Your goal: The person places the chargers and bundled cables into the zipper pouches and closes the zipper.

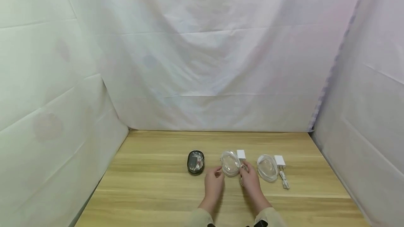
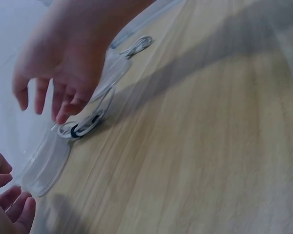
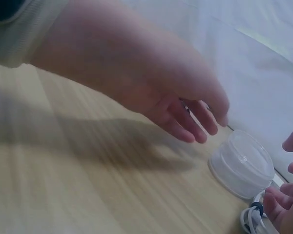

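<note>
My left hand (image 1: 214,181) is beside the left edge of a clear round case (image 1: 230,164), its fingers loosely bent around nothing. On the case's other side, my right hand (image 1: 250,177) has its fingertips right at a bundled white cable (image 2: 83,127) with a dark tie. The right fingers (image 3: 278,202) are relaxed beside the cable's loops, not wrapped round them. A white power adapter (image 1: 241,154) lies just beyond that hand. In the right wrist view, the clear case (image 3: 241,163) sits between both hands.
To the left lies a black oval case (image 1: 195,163) with a clear top and items inside. On the right are a second clear case (image 1: 267,168), a white adapter (image 1: 279,160) and a bundled white cable (image 1: 284,180). White curtains (image 1: 205,62) hang around the wooden table (image 1: 151,192).
</note>
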Demonstrator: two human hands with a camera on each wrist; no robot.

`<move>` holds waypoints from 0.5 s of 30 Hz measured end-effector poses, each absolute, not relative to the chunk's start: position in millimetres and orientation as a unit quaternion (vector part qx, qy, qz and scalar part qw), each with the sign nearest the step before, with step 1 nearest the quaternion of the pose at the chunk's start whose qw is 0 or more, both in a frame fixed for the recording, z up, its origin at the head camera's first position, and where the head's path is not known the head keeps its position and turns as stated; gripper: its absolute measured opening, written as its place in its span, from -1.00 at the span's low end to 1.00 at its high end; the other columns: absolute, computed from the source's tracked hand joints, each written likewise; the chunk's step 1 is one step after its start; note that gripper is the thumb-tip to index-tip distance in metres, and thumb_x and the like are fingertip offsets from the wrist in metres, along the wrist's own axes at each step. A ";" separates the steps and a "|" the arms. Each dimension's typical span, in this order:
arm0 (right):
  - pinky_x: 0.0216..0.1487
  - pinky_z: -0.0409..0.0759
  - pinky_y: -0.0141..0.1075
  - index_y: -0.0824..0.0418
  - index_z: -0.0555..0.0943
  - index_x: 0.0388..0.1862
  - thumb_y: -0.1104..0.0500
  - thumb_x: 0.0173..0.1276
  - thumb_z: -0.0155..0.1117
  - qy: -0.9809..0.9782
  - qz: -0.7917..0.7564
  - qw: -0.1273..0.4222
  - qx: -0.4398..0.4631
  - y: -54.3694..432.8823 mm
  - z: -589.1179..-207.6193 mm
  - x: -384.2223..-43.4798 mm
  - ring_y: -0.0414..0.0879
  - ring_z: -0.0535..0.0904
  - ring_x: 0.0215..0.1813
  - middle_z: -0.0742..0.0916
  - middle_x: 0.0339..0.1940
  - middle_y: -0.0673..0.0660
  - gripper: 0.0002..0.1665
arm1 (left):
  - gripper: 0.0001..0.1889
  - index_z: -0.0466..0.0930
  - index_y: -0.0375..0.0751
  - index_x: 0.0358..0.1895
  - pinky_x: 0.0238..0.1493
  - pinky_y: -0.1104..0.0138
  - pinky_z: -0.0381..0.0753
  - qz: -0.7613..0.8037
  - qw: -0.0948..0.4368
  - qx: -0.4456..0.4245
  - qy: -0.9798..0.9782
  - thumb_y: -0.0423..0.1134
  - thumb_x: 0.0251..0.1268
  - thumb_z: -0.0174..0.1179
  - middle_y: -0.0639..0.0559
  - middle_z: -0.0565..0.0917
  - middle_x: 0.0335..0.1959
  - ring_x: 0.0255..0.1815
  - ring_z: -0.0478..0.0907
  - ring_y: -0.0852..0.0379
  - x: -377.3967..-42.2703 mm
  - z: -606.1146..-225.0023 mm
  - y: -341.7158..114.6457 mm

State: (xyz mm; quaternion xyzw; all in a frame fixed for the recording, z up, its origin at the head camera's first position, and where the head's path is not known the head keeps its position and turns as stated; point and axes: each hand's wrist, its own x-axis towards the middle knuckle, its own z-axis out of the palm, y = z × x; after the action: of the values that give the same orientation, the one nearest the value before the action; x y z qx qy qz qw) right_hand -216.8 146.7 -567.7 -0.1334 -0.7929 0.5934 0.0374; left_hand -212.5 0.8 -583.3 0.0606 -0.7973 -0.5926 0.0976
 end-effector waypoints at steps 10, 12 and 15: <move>0.12 0.50 0.04 0.49 0.30 0.37 0.18 0.45 0.07 -0.812 0.573 0.022 -0.112 148.4 -574.4 -225.8 0.29 0.49 0.14 0.43 0.32 0.49 -0.39 | -0.57 0.60 -0.43 0.09 0.19 -0.02 0.47 -0.583 0.069 -0.012 -0.809 -0.48 0.07 0.28 -0.30 0.47 0.26 0.26 0.39 -0.32 -208.0 -588.5 17.8; 0.11 0.51 0.05 0.50 0.30 0.36 0.17 0.46 0.07 -0.810 0.576 0.018 -0.108 147.6 -574.9 -224.8 0.31 0.48 0.16 0.43 0.32 0.49 -0.39 | -0.56 0.59 -0.42 0.11 0.19 0.00 0.48 -0.580 0.067 -0.014 -0.812 -0.48 0.07 0.29 -0.28 0.46 0.27 0.27 0.38 -0.31 -208.2 -589.2 17.9; 0.23 0.42 0.11 0.50 0.29 0.37 0.18 0.47 0.07 -0.804 0.586 0.014 -0.098 145.8 -574.4 -223.6 0.35 0.35 0.32 0.41 0.34 0.48 -0.40 | -0.54 0.59 -0.42 0.11 0.21 -0.03 0.44 -0.574 0.076 -0.016 -0.815 -0.49 0.05 0.30 -0.27 0.47 0.27 0.27 0.39 -0.30 -209.7 -588.5 15.8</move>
State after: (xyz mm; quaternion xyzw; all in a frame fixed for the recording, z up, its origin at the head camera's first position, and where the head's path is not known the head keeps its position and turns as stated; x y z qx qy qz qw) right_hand -223.6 145.8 -574.4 -0.0983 -0.8039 0.5864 0.0143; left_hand -209.7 15.8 -588.5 -0.0163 -0.8155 -0.5736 0.0757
